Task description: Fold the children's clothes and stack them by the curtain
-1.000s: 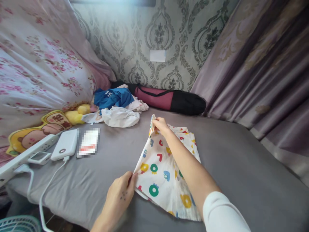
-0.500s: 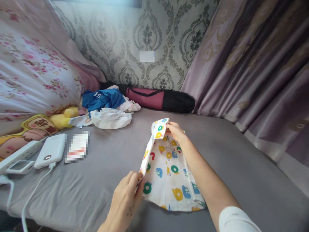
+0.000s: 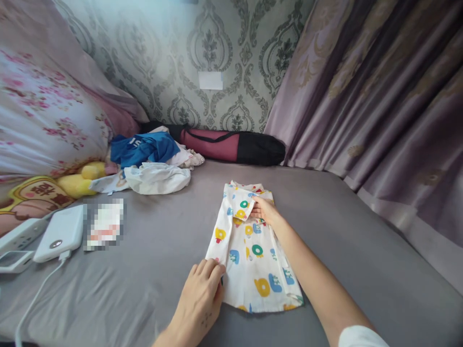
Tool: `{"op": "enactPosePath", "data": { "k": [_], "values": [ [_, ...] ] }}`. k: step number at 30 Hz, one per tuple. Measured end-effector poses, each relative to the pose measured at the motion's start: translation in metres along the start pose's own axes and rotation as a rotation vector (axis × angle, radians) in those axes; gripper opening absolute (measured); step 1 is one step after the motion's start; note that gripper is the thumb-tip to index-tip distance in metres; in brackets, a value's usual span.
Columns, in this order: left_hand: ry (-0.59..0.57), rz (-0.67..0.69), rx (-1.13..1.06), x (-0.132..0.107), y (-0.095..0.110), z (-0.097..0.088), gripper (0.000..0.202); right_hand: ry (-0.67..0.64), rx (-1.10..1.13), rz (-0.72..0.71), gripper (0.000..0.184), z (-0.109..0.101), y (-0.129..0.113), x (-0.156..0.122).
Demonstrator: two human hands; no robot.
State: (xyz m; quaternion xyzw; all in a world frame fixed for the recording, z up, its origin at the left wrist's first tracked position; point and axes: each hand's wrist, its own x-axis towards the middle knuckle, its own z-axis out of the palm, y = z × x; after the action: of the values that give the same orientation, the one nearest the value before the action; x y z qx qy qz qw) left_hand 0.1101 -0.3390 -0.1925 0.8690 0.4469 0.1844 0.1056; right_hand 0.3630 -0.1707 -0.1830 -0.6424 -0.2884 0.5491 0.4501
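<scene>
A small white shirt (image 3: pixel 249 255) printed with colourful letters lies on the grey bed, its left side folded inward in a long strip. My right hand (image 3: pixel 265 210) pinches the short sleeve near the upper part of the shirt; the sleeve lies across the front. Down at the lower left edge, my left hand (image 3: pixel 204 291) has its fingers curled over the folded cloth, with the thumb side partly hidden. The right side of the shirt is also folded in, partly covered by my right forearm.
A pile with a blue garment (image 3: pixel 144 147) and a white cloth (image 3: pixel 157 178) lies at the back left. Behind it stretches a long maroon and black bag (image 3: pixel 217 144). A white power bank (image 3: pixel 61 233) with a cable, a power strip (image 3: pixel 23 236) and yellow plush toys (image 3: pixel 77 183) are at left.
The folded left strip and sleeve have come down flat onto the shirt. My right hand has lowered slightly with the sleeve. The camera view has shifted a little to the right.
</scene>
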Motion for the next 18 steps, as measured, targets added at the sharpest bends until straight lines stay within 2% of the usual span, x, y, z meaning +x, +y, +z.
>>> {"op": "enactPosePath", "data": {
  "k": [7,13,18],
  "values": [
    [-0.008,0.004,-0.031,0.002,-0.003,0.001,0.027,0.090,-0.199,-0.060,0.014,0.002,0.011,-0.004],
    [0.050,0.033,-0.040,0.002,-0.004,-0.001,0.026,0.147,-0.351,-0.055,0.018,-0.009,0.022,0.005],
    [0.101,0.071,-0.084,0.001,-0.006,0.001,0.025,0.184,-0.412,-0.123,0.020,-0.012,0.021,0.009]
  ]
}}
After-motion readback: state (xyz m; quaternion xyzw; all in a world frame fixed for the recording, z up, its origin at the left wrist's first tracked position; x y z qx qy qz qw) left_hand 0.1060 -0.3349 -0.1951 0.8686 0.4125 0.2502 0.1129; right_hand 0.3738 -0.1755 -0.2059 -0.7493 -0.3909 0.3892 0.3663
